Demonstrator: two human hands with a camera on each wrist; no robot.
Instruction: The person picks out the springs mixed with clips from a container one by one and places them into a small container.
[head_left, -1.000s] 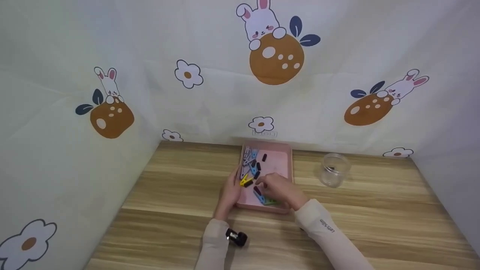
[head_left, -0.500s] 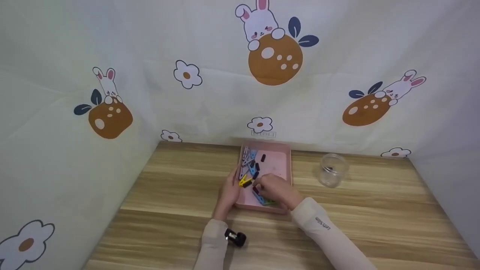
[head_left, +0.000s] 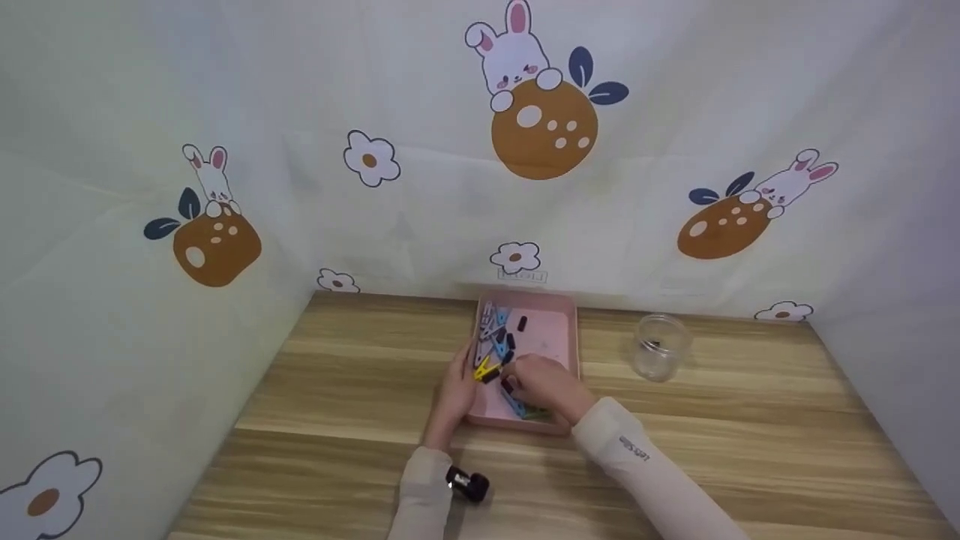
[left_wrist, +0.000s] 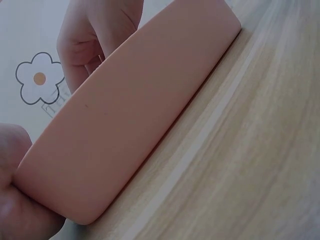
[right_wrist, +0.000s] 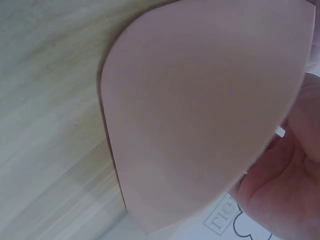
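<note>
A pink tray lies on the table, holding several purple and blue clothespins along its left side. A yellow clothespin sits by the left wall, and small black pieces are scattered around. My left hand grips the tray's left wall; in the left wrist view, that hand's thumb side is at the wall's end. Inside the tray, my right hand reaches down with bent fingers beside a blue clothespin. Its fingertips are hidden, so I cannot tell whether they hold a piece.
To the tray's right stands a clear plastic cup with a small dark thing inside. A green clothespin lies under my right hand. A black wrist camera sticks out from my left sleeve. Behind the table hangs a printed cloth.
My right hand has shifted slightly left inside the tray, toward the yellow clothespin. My left hand stays at the tray's left wall. The head view has tilted a little.
</note>
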